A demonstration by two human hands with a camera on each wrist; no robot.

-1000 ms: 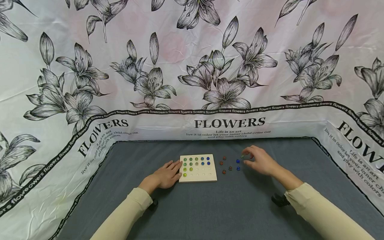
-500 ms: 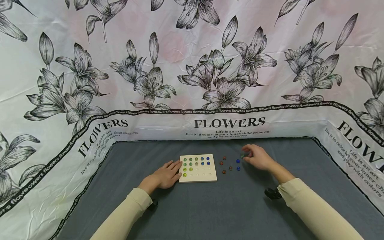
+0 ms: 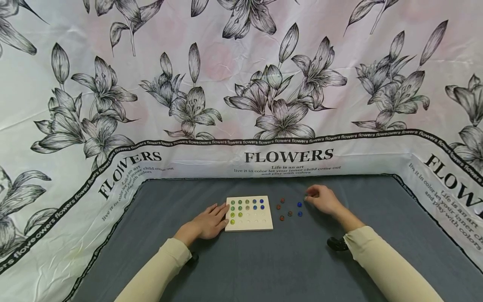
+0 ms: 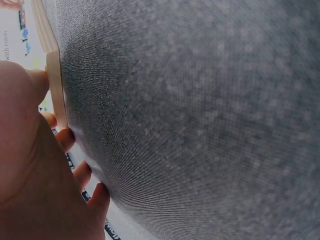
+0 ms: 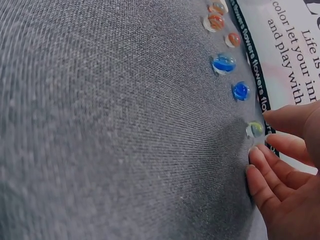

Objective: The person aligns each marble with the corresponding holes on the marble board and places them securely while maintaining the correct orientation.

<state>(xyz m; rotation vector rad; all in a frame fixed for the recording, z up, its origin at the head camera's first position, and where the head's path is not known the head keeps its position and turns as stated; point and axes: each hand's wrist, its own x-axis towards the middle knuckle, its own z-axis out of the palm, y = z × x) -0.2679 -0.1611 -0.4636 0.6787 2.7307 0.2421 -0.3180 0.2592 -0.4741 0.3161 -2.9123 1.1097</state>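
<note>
A pale wooden board (image 3: pixel 249 226) with rows of shallow hollows lies on the grey cloth. Green, yellow-green and blue marbles (image 3: pixel 255 201) fill some of its hollows. My left hand (image 3: pixel 209 221) rests against the board's left edge with its fingers spread; in the left wrist view the thumb touches the wooden side (image 4: pixel 56 85). Right of the loose marbles, my right hand (image 3: pixel 322 199) reaches down with bent fingers. In the right wrist view a clear marble with a green-yellow swirl (image 5: pixel 254 129) sits at the thumb and index fingertips, which stand apart; no firm grip shows.
Between board and right hand lie loose marbles: two blue ones (image 3: pixel 299 204) and several reddish-brown ones (image 3: pixel 281 218). Grey cloth (image 3: pixel 264 268) covers the table. A white flower-printed sheet (image 3: pixel 211 159) with black lettering rises behind and at both sides.
My right hand has drawn its thumb and fingers closer together around the green marble, and its forearm has shifted left. The left hand stays on the board's edge.
</note>
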